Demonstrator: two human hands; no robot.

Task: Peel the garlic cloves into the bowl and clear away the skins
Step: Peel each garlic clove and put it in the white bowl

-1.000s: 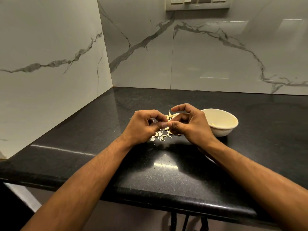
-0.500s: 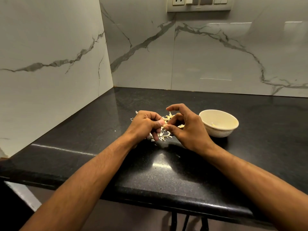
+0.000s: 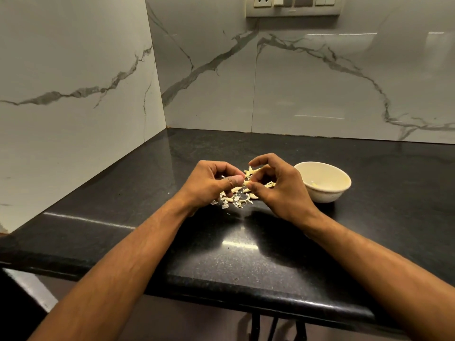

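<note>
Both hands meet over a black speckled counter (image 3: 236, 262) in the corner of two marble-veined walls (image 3: 73, 82). Left hand (image 3: 211, 185) has fingers curled, thumb pressed forward onto a small pale garlic clove (image 3: 243, 183), pinching its left end. Right hand (image 3: 280, 190) pinches the clove's other end with thumb tip and a bent finger; index finger arched up and over, the rest curled in. Clove sits held between the two hands, just above the counter, hard to tell how much skin is on it. Loose pile of pale skins (image 3: 234, 199) on the counter right under and just behind the hands, some bits scattered toward the left wrist, more pale pieces (image 3: 253, 171) showing in the gap under the right index finger; cannot tell if those are skins or whole cloves. Cream bowl (image 3: 322, 181) stands upright on the counter just beside the right hand, on its far right side, not touching it; something small and yellowish lies at its bottom, too small to identify. Switch plate with a socket (image 3: 293, 4) on the back wall at top. Both forearms bare, coming in from the bottom edge.
</note>
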